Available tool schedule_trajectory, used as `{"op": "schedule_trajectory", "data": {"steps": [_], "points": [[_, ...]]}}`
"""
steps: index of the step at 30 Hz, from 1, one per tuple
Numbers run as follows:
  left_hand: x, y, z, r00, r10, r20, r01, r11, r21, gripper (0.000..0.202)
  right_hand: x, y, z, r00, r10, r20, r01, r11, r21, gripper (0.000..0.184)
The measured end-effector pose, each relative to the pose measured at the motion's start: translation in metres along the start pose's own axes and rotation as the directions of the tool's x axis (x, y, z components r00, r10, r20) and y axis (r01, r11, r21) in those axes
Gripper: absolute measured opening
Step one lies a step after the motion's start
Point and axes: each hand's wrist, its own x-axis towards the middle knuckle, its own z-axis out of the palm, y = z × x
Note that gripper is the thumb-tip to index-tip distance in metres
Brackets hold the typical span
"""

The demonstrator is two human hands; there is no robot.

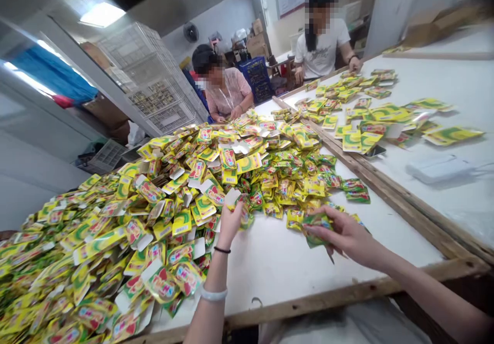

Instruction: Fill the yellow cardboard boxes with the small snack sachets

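Observation:
A big heap of yellow-green packets (pixel 162 200) covers the left and middle of the white table (pixel 278 261). My left hand (pixel 230 224) reaches into the heap's near edge, fingers closed around a packet with a white card flap. My right hand (pixel 345 234) holds a few green packets (pixel 314 227) in its fingers just above the table, close to the heap's right fringe.
A wooden rail (pixel 389 192) divides this table from a second one on the right, with more scattered packets (pixel 370 118), a phone (pixel 374 151) and a white object (pixel 438 169). Two people sit at the far end. Stacked white crates (pixel 150 76) stand at the back left.

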Motion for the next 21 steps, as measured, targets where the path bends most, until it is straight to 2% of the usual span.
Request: {"op": "schedule_trajectory", "data": {"steps": [2, 4, 5, 7, 8, 9, 11, 13, 16, 18, 21], "points": [[-0.029, 0.006, 0.008, 0.998, 0.003, 0.057, 0.003, 0.994, -0.113, 0.04, 0.01, -0.014, 0.013, 0.998, -0.054, -0.041, 0.061, 0.976, 0.21, 0.024], [-0.057, 0.016, 0.017, 0.975, 0.015, 0.222, 0.048, 0.96, -0.275, 0.035, 0.02, -0.027, 0.027, 0.985, -0.14, -0.101, 0.165, 0.935, 0.315, 0.023], [-0.068, 0.022, 0.02, 0.945, 0.031, 0.325, 0.095, 0.926, -0.365, 0.033, 0.024, -0.032, 0.034, 0.972, -0.188, -0.142, 0.226, 0.917, 0.329, 0.023], [-0.086, 0.033, 0.023, 0.867, 0.074, 0.493, 0.207, 0.847, -0.49, 0.028, 0.032, -0.038, 0.045, 0.928, -0.308, -0.212, 0.358, 0.894, 0.268, 0.022], [-0.092, 0.038, 0.024, 0.842, 0.088, 0.533, 0.24, 0.822, -0.516, 0.027, 0.034, -0.039, 0.048, 0.899, -0.382, -0.213, 0.422, 0.887, 0.19, 0.02], [-0.096, 0.041, 0.024, 0.836, 0.092, 0.54, 0.243, 0.822, -0.515, 0.027, 0.035, -0.038, 0.05, 0.87, -0.458, -0.18, 0.479, 0.873, 0.092, 0.018], [-0.1, 0.044, 0.023, 0.833, 0.103, 0.544, 0.207, 0.853, -0.478, 0.025, 0.033, -0.034, 0.049, 0.823, -0.568, -0.027, 0.562, 0.819, -0.12, 0.01], [-0.099, 0.044, 0.025, 0.815, 0.114, 0.569, 0.177, 0.885, -0.43, 0.023, 0.026, -0.031, 0.044, 0.822, -0.54, 0.181, 0.569, 0.765, -0.301, 0.011], [-0.098, 0.043, 0.031, 0.791, 0.168, 0.588, 0.112, 0.905, -0.411, 0.028, 0.011, -0.034, 0.032, 0.858, -0.348, 0.378, 0.506, 0.7, -0.505, 0.018], [-0.099, 0.042, 0.036, 0.779, 0.214, 0.59, 0.086, 0.894, -0.439, 0.036, 0.001, -0.039, 0.024, 0.876, -0.268, 0.4, 0.461, 0.71, -0.532, 0.021], [-0.098, 0.037, 0.044, 0.74, 0.175, 0.649, 0.167, 0.888, -0.429, 0.045, -0.005, -0.035, 0.014, 0.91, -0.3, 0.287, 0.402, 0.806, -0.434, 0.024]]}}
